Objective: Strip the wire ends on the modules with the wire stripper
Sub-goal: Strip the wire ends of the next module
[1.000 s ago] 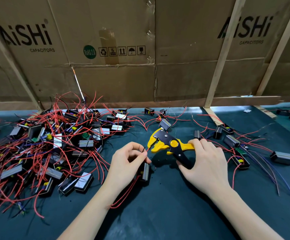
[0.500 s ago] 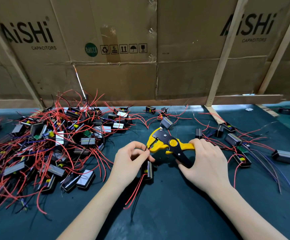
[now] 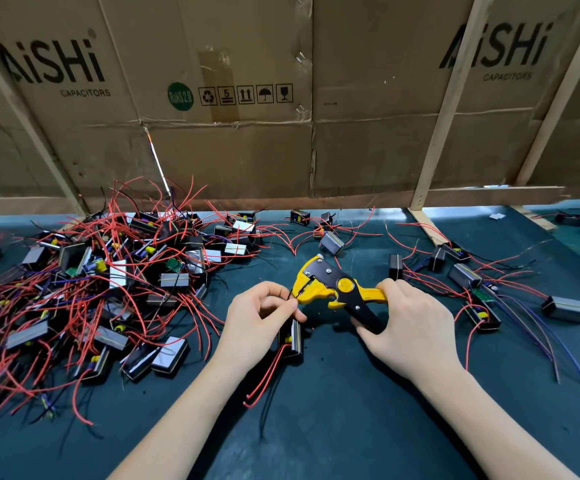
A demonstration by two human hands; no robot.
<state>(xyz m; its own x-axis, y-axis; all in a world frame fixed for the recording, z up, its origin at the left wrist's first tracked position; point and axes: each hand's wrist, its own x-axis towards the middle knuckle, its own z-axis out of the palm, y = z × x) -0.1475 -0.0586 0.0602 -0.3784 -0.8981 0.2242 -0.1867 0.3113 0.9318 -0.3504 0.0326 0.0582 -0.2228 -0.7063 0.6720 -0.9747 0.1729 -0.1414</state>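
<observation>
Yellow and black, the wire stripper (image 3: 330,289) lies almost level across the centre of the frame, its long axis running left to right, head to the left and handles to the right. The right hand (image 3: 410,327) wraps those handles, fingers curled round the yellow upper one and the black lower one. Just left of the head, the left hand (image 3: 261,317) pinches a thin dark wire end (image 3: 293,295) between thumb and forefinger and holds it at the mouth of the tool; whether the tip already sits between the blades is too fine to tell. The module (image 3: 292,336) that the wire belongs to hangs below the left hand, partly hidden by it, its red leads (image 3: 268,374) trailing toward the lower centre over the dark desk (image 3: 333,427). So the wire meets the stripper end-on from the left, along the tool's own axis, and the squeeze probably falls to the right hand. A tangled heap of modules (image 3: 108,282) fills the left of the frame.
</observation>
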